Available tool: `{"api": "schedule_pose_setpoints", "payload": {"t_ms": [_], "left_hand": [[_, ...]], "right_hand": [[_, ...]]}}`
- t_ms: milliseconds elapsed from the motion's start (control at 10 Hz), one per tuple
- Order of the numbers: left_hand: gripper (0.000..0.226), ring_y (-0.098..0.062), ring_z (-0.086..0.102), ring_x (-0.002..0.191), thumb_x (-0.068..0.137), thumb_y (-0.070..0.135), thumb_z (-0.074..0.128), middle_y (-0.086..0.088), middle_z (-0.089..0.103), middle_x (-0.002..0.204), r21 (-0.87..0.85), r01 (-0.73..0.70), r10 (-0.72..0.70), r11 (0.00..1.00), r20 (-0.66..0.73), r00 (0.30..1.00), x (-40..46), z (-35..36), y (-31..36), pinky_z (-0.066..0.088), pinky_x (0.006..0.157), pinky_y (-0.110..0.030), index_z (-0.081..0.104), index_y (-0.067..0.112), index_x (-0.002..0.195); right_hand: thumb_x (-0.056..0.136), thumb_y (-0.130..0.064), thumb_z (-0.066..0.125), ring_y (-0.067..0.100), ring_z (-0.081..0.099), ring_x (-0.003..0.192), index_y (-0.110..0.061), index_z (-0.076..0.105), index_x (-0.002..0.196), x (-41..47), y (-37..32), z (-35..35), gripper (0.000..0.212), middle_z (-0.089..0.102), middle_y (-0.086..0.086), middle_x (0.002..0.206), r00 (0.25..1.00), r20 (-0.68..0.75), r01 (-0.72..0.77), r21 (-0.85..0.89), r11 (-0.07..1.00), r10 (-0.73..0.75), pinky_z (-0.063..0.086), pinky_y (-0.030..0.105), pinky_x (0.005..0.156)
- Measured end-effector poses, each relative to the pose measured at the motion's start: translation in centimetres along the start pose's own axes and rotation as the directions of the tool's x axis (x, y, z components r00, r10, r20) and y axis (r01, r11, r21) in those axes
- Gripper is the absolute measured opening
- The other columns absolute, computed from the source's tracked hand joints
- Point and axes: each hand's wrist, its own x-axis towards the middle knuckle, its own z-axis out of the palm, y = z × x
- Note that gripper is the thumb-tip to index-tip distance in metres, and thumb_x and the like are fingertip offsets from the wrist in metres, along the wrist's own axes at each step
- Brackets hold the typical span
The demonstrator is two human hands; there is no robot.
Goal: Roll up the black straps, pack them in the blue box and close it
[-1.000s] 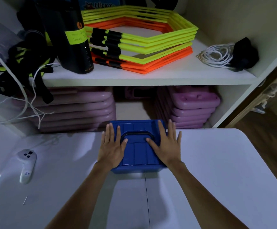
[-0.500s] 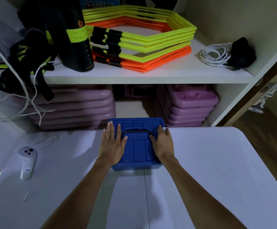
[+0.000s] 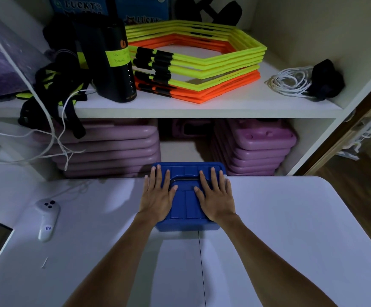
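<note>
My left hand (image 3: 158,197) lies flat on the left half of the blue box's lid (image 3: 186,204), fingers straight and slightly spread, thumb reaching toward the middle. My right hand (image 3: 215,197) mirrors it on the right half, palm down, fingers straight, gripping nothing. Both forearms run up from the near edge of the table (image 3: 290,240). The blue box (image 3: 186,227) sits at the table's far edge, near its middle, with the lid on; I cannot see the straps.

The table is white, with a seam down its middle. Near its left edge lies one white controller (image 3: 47,218). Behind the table stands a white shelf unit (image 3: 202,111). On the shelf's board rest one stack of yellow and orange hexagon frames (image 3: 202,67), one black cylinder (image 3: 113,63) near its left end, and one coil of white cord (image 3: 288,82) near its right end. Below it stand two stacks of purple plastic pieces (image 3: 257,149). Wooden floor (image 3: 357,180) shows at the right.
</note>
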Motion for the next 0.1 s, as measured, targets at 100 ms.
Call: {"api": "schedule_pose_setpoints", "payload": {"t_ms": [100], "left_hand": [[0.089, -0.029, -0.005, 0.148, 0.084, 0.058, -0.028, -0.018, 0.0, 0.16, -0.091, -0.032, 0.02, 0.995, -0.133, 0.991, -1.04, -0.93, 0.17, 0.0, 0.12, -0.044, 0.007, 0.01, 0.151]], "right_hand": [[0.093, -0.065, 0.002, 0.027, -0.018, 0.149, -0.03, -0.007, 0.154, -0.79, -0.39, -2.19, 0.072, -0.015, 0.008, 0.163, 0.998, 0.051, -0.046, 0.245, 0.968, 0.034, -0.01, 0.043, 0.119]]}}
